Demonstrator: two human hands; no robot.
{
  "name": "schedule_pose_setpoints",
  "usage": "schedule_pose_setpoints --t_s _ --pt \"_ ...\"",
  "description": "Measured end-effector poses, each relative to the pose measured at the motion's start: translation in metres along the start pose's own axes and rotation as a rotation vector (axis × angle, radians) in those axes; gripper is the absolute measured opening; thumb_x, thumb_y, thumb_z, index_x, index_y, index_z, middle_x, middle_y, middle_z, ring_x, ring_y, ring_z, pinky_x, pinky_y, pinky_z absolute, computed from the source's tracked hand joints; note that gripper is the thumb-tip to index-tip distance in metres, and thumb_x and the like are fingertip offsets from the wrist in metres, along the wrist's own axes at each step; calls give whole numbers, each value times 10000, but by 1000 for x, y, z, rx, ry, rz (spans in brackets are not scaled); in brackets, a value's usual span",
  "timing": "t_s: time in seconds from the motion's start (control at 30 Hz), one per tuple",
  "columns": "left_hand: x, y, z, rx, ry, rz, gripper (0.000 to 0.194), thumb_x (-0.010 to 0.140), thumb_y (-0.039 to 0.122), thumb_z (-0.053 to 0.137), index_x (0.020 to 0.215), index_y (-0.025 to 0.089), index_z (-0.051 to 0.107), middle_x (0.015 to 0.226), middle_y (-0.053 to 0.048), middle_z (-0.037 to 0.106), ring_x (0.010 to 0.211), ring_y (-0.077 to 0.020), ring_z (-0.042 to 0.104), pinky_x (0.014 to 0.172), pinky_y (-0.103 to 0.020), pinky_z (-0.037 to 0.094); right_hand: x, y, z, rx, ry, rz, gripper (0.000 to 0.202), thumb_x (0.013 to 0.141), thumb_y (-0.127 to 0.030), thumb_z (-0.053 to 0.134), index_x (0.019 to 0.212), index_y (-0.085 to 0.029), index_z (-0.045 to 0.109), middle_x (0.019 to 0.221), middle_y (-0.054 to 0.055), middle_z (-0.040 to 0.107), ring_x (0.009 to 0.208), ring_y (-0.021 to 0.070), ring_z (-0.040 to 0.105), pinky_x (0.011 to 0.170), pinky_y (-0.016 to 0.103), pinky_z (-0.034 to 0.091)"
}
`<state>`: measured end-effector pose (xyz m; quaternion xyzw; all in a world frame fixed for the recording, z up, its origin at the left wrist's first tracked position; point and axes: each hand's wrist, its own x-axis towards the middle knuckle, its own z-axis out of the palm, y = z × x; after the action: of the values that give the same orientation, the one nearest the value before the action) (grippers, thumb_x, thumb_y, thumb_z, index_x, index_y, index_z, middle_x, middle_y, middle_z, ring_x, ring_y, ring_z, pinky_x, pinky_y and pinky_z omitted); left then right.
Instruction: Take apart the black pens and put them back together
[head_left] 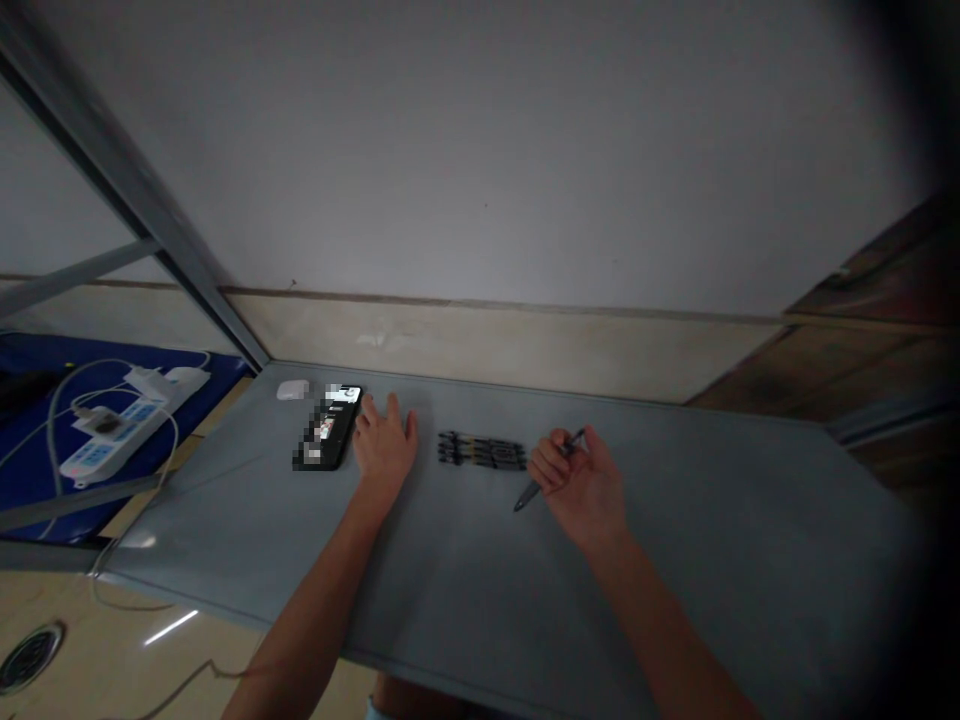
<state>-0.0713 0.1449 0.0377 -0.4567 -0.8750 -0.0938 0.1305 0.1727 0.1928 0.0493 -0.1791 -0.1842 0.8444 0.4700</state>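
Note:
Several dark pens [482,452] lie side by side on the grey table [465,560], between my two hands. Another dark pen [527,496] is in my right hand [585,485], whose fingers are curled around it; its tip slants down to the left, near the right end of the row. My left hand [384,442] rests palm down with its fingers spread, holding nothing. Just left of that hand lies a black phone [341,430] with its screen lit, partly blurred by blocks.
A small white case [292,390] sits behind the phone. To the left, a white power strip [135,425] with plugs and cables lies on a blue surface [30,480] beyond a metal frame [195,290]. A wall [480,180] rises behind the table.

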Motion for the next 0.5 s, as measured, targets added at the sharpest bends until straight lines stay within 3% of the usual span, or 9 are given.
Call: schedule_pose_setpoints --t_s 0.17,0.27,0.5 --pt "-2 -5 -6 60 -49 -87 567 949 540 313 1403 225 444 1323 -227 441 877 -287 641 752 -414 494 0 0 0 -16 -16 -1 353 946 -447 434 743 -180 545 571 -58 226 464 107 255 431 240 322" --pt "-2 -10 -8 77 -56 -118 592 948 558 289 1420 227 423 1343 -247 420 842 -283 654 732 -410 496 0 0 -1 -21 -11 -3 345 938 -445 451 741 -179 550 573 -60 222 464 106 250 430 238 319" --pt "3 -16 -4 51 -124 -146 602 937 585 290 1394 226 448 1231 -227 519 808 -297 669 654 -380 514 1 0 -2 -37 16 7 359 940 -442 436 732 -175 558 561 -63 220 459 102 235 421 228 308"
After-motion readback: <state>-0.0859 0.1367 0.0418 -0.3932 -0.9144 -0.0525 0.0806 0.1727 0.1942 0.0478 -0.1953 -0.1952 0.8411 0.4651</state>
